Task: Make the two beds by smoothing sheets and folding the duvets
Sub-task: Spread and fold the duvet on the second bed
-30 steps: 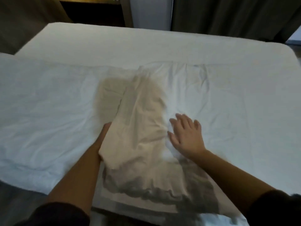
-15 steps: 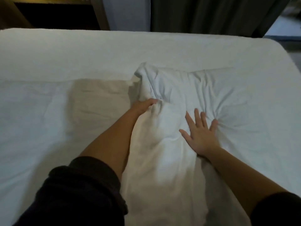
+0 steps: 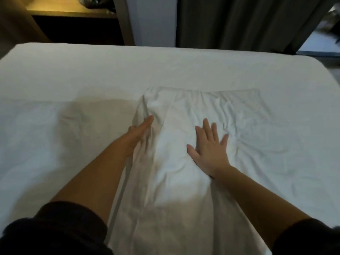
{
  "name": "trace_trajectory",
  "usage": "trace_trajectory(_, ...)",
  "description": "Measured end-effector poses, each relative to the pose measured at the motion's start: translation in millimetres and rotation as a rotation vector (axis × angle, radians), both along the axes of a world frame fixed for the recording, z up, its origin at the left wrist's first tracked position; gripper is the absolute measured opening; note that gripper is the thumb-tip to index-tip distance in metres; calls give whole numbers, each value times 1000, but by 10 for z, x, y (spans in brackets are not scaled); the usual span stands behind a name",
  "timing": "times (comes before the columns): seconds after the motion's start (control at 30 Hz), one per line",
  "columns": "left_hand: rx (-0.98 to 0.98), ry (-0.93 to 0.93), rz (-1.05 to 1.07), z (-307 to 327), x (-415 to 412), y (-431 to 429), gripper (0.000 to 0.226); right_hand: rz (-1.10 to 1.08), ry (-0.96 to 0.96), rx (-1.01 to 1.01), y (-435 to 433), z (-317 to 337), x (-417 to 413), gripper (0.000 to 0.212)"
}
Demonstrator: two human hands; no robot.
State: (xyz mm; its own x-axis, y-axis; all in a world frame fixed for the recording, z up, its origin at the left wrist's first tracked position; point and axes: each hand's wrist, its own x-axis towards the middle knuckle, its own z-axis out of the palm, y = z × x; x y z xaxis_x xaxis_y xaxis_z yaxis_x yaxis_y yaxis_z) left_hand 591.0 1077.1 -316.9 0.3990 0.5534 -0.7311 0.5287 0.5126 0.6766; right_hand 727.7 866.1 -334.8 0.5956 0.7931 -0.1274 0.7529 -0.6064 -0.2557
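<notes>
Two hands lie on the crumpled white duvet [image 3: 176,190] across the bed's near half: left hand [image 3: 138,133], fingers straight and together, against its raised fold; right hand [image 3: 209,150] flat, fingers spread. Beyond lie the smooth sheet [image 3: 165,67] and dark curtains [image 3: 239,21].

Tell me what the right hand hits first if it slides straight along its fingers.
The right hand would likely cross only creased duvet, then its far edge; nothing else lies ahead.
</notes>
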Motion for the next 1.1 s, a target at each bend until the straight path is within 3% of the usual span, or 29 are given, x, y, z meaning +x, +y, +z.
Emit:
trace_trajectory(0.1, 172, -13, 65, -28, 96, -73, 82, 48, -7, -40, -21, -78, -54, 77)
trace_trajectory(0.13, 246, 19, 133, -115, 81, -65, 77, 50, -31, -80, -70, -117, -25, 75)
trace_trajectory(0.23, 277, -24, 241, -206, -70, -129, 79, 26, -58, -163, -165, -129, 14, 75)
trace_trajectory(0.33, 119, -64, 69, -193, -240, -307, 113, 15, 34, -104, -265, -80, -259, 71)
trace_trajectory(0.4, 244, 59, -104, -193, -406, -475, 89, 35, 14, -116, -400, -98, -446, 71)
trace_trajectory(0.47, 429, 262, -153, -244, -589, -571, 58, 30, -8, -167, -512, -137, -564, 74)
trace_trajectory(0.5, 451, 292, -130, -210, -683, -621, 54, 13, 9, -154, -546, -133, -631, 74)
trace_trajectory(0.6, 290, 167, -77, 52, -904, -947, 80, 27, 46, -53, -685, -90, -935, 68)
trace_trajectory(0.67, 206, 150, -225, 142, -1184, -1348, 91, 68, 23, -69, -867, -119, -1111, 66)
trace_trajectory(0.73, 237, 306, -440, 115, -1523, -1719, 80, 54, 37, -85, -1011, -96, -1189, 66)
trace_trajectory(0.8, 392, 467, -509, -5, -1810, -1842, 60, 55, 51, -24, -1122, 19, -1290, 63)
trace_trajectory(0.87, 511, 563, -411, -79, -1997, -1880, 43, 112, 53, -5, -1301, 96, -1433, 62)
trace_trajectory(0.97, 596, 582, -237, -44, -2111, -2058, 39, 146, 29, -72, -1652, 68, -1555, 63)
trace_trajectory(1.03, 522, 445, -46, 50, -2132, -2195, 38, 131, 22, -92, -1758, 78, -1521, 63)
trace_trajectory(1.1, 316, 166, 155, 162, -2163, -2396, 24, 138, 34, -78, -1835, 123, -1507, 62)
